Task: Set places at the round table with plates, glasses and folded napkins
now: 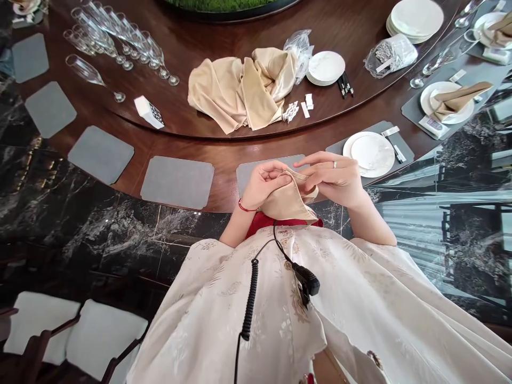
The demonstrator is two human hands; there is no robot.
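Both of my hands hold a beige cloth napkin (288,201) just above the table's near edge, over a grey placemat (248,175). My left hand (264,184) has its fingers curled and pinched on the napkin's top fold. My right hand (334,178), with a ring on one finger, grips the same fold from the right, some fingers stretched out. The napkin hangs down in a folded wedge toward my lap.
A heap of beige napkins (244,88) lies on the round turntable, with champagne flutes (116,37) at the left and stacked white plates (416,20) at the right. Grey placemats (178,181) ring the table edge. A set plate (372,153) sits to my right. White chairs (72,330) stand lower left.
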